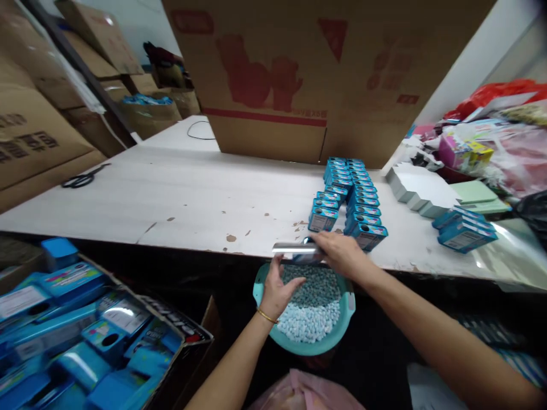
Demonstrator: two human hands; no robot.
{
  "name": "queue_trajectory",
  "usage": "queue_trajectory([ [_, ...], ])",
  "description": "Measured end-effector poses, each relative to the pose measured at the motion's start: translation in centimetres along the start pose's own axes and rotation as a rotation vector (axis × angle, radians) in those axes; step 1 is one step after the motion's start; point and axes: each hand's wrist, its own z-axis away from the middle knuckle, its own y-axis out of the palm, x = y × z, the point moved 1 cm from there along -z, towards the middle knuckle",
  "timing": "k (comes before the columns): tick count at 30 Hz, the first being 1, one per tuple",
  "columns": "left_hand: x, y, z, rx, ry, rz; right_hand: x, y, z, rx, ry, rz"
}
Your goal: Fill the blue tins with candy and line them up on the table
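So the right hand (342, 250) has its fingers wrapped over the end of a shiny silver-and-blue thing (293, 249), but it's pretty blurry and the hand covers that end, so I honestly can't make out what it is. The left hand (277, 293) is open, thumb spread away from the fingers, with the fingertips right at the silver end; can't tell if they're actually touching. The thing sits between the two hands, above a teal basin (345, 319) full of pale blue pellets (310, 322). The far side of the basin is in shadow and partly hidden by the hands and the table edge. There's a thin gold bracelet (268, 316) on the left wrist. Just beyond the right hand, two rows of blue boxes (363, 210) run back across the white table (171, 199), up to a huge cardboard box (299, 131) whose top is cut off. Further right of that hand there are a few more blue boxes (465, 233), a white stack (423, 191) and a jumble of bags (517, 148) that's hard to sort out. Well left of the left hand, black scissors (85, 178) lie on the table, and nearer the person an open carton of blue containers (81, 336) runs out of frame.
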Motion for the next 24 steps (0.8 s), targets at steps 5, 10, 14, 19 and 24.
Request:
queue_trajectory([
  [5, -2.1, -6.2, 3.3, -0.055, 0.101, -0.233, -4.7, 0.8, -2.5, -0.073, 0.106, 0.140],
  [10, -2.0, -18.8, 7.6, -0.473, 0.029, -0.846, -3.9, 2.7, -0.1, -0.354, 0.008, 0.156],
  [14, -1.0, -27.3, 8.7, -0.456, -0.413, -1.382, -2.6, 4.6, 2.8, -0.410, 0.005, 0.046],
  [19, 1.1, -30.7, 6.8, -0.053, -0.751, -1.671, -1.2, 7.8, 4.2, -0.331, -0.104, -0.223],
  [24, 1.8, -33.0, 6.3, 0.233, -0.734, -1.706, 1.0, 9.0, 6.0, -0.174, -0.059, -0.321],
])
